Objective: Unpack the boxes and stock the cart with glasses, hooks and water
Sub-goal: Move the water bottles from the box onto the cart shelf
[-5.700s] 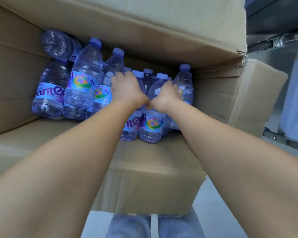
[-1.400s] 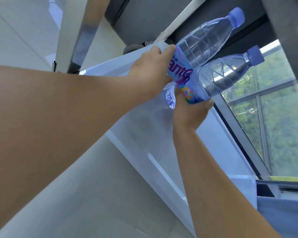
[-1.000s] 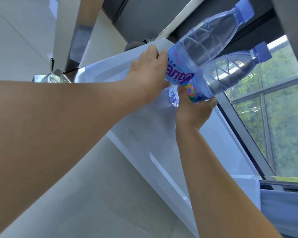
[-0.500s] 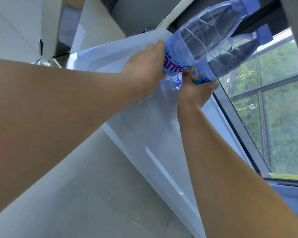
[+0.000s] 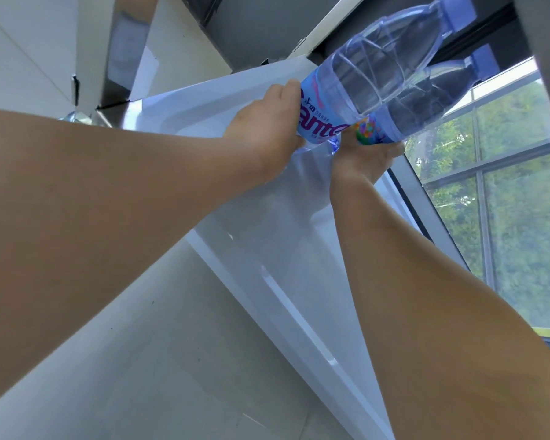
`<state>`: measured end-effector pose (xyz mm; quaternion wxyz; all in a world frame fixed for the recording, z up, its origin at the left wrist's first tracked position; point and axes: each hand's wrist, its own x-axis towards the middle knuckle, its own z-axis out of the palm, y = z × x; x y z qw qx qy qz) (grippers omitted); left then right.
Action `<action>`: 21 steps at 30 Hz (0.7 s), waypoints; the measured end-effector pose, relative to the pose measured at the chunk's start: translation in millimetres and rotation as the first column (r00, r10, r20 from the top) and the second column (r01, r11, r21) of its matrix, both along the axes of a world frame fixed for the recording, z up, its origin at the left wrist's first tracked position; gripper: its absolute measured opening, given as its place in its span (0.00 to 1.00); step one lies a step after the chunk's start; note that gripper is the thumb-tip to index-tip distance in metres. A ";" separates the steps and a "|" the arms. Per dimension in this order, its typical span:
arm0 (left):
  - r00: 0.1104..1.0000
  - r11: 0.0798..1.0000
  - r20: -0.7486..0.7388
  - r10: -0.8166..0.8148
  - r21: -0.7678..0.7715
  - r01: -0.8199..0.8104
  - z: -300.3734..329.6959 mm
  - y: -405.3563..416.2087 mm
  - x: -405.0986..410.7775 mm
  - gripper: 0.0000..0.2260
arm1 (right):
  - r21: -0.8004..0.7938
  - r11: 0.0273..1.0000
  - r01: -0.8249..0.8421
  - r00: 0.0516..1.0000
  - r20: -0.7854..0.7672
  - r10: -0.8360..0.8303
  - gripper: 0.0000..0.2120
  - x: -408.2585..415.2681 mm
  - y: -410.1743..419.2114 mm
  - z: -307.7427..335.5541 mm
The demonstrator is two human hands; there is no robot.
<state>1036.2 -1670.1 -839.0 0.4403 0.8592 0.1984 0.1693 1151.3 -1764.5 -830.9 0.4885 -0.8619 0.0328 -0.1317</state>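
Since half a second ago, both bottles have shifted up and to the right, so the upper one's blue cap now sits at the top edge of the view. That upper clear plastic water bottle with a blue-and-pink label (image 5: 375, 74) lies tilted, neck pointing up-right, and the person's left hand (image 5: 261, 131) grips its lower body, fingers curled round the label. Just below it and touching it, the second clear plastic water bottle with a multicoloured label (image 5: 426, 103) lies at nearly the same tilt; the right hand (image 5: 362, 157) clasps its base from underneath. Both bottles are held in the air above the far end of a pale, glossy white cart shelf (image 5: 267, 236), which runs diagonally through the view. Behind the bottles stands a large window with dark frames (image 5: 505, 192) showing green trees. Pale floor tiles (image 5: 140, 360) lie lower left, and a shiny metal post (image 5: 121, 52) rises upper left.
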 end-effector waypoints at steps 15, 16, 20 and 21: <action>0.999 0.998 -0.049 -0.002 0.063 0.005 -5.6 4.3 -0.4 0.19 | -0.005 1.000 0.010 0.992 -0.128 -0.011 0.21 -26.6 7.3 -0.6; 0.998 0.997 -0.067 -0.008 0.078 0.014 -5.7 6.6 -0.5 0.18 | 0.035 0.999 -0.028 0.995 -0.100 0.032 0.20 -38.4 6.4 -1.4; 0.986 0.986 -0.157 -0.054 0.145 0.077 -15.1 15.0 -6.7 0.14 | 0.224 0.933 -0.283 0.945 -0.099 0.311 0.21 -84.0 11.5 -0.8; 0.988 0.963 -0.141 -0.056 0.253 0.091 -18.8 13.4 -13.8 0.13 | 0.213 0.925 -0.314 0.937 -0.084 0.338 0.23 -88.3 15.2 -1.0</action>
